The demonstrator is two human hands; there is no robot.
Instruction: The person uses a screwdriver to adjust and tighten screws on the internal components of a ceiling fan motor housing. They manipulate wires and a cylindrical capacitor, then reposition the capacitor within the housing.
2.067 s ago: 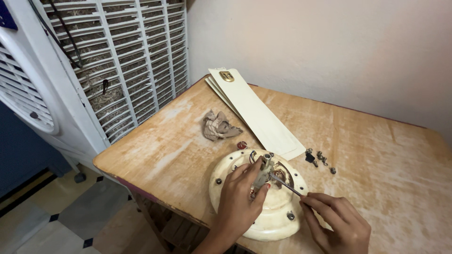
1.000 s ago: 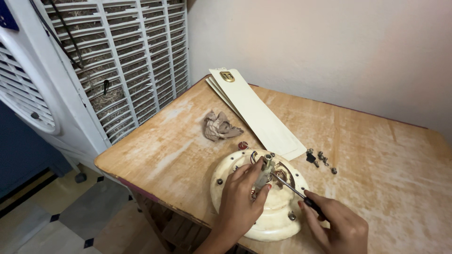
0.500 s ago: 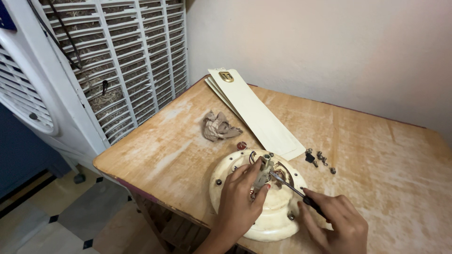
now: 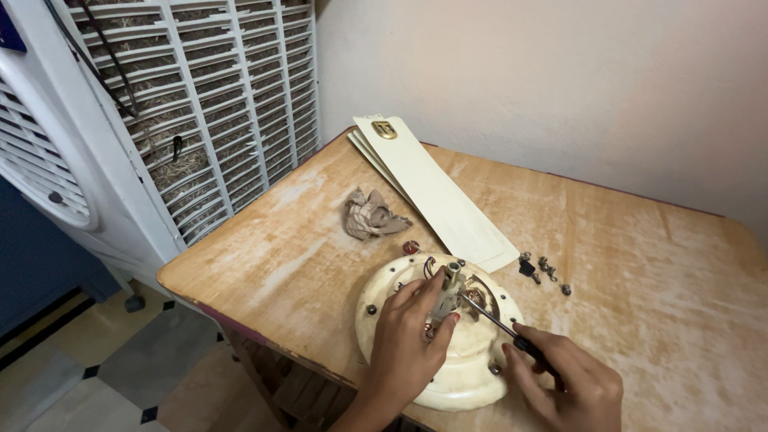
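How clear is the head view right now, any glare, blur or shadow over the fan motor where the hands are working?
Head view: soft, even light, no glare on the cream motor housing; only faint shadow under the left hand and right hand. Centre is fairly sharp, the screwdriver tip fine but readable. The wide lens bows the cooler grille at the left edge.

Round cream fan motor housing (image 4: 448, 376), flat near the table's front edge, central shaft upright, wiring exposed at its middle, slim dark-handled screwdriver (image 4: 500, 326), tilted, tip in the housing's centre
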